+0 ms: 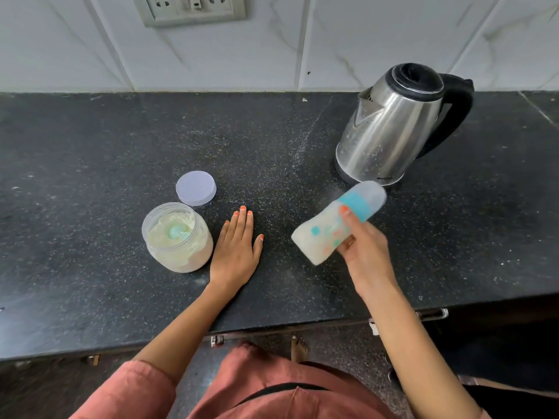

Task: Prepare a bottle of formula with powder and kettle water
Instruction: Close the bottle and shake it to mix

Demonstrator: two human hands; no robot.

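Head view: right hand (363, 252) grips the capped baby bottle (314, 240) mid-body (likely light, slippery plastic); left hand (236, 249) rests flat, fingers straight, on tabletop (121, 146)

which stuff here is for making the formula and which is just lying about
For the job: baby bottle in the right hand; powder jar with scoop; jar lid; kettle.
Just there: wall socket; drawer handle; left hand flat on the counter.

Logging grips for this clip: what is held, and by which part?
The right hand grips the tilted bottle around its middle. The left hand lies flat on the counter, holding nothing.
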